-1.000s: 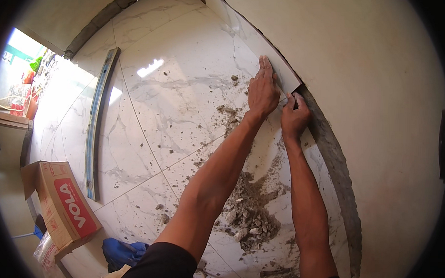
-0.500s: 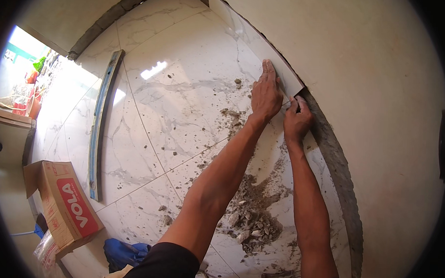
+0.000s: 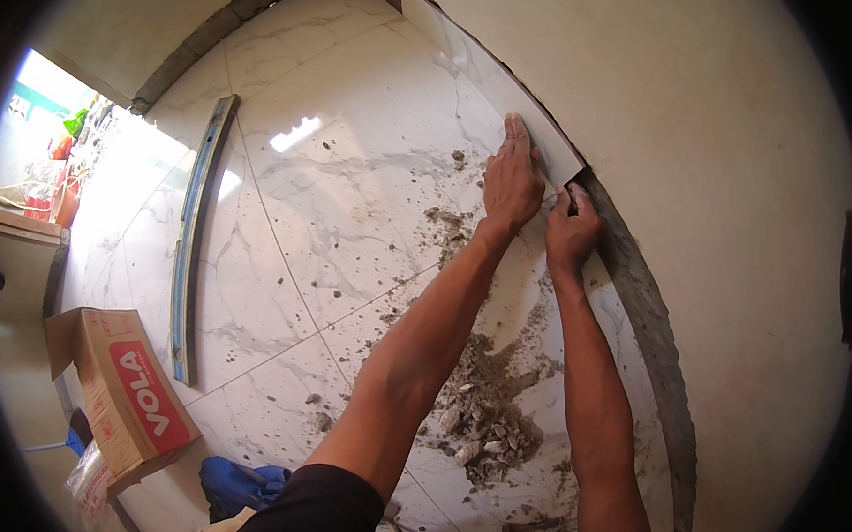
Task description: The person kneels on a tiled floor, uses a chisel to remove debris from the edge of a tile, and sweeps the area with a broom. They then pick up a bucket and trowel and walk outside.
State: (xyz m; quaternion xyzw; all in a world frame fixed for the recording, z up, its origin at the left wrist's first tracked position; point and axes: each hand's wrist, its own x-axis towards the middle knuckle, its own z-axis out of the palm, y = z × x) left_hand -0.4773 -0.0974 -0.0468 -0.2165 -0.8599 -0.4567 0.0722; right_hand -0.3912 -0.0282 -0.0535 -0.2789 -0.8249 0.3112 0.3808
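Observation:
A white marble-look skirting tile strip [image 3: 554,156] stands on edge along the base of the right-hand wall. My left hand [image 3: 514,183] lies against its face, fingers stretched out and pointing along the strip. Just nearer, my right hand [image 3: 574,231] is curled at the strip's near end, with thumb and fingertips pinched at its lower corner. Part of those fingers is hidden behind the tile's end. Beyond my hands, the strip continues toward the far corner.
Grey mortar rubble [image 3: 486,428] lies between my forearms on the glossy tiled floor [image 3: 287,205]. A long blue level [image 3: 198,239] rests to the left, past a cardboard box [image 3: 131,387] and a dark blue cloth [image 3: 240,485]. Bare rough mortar [image 3: 645,316] edges the wall's base.
Almost nothing differs. Both hands stay at the skirting tile, shifted very slightly to the right with it in the picture.

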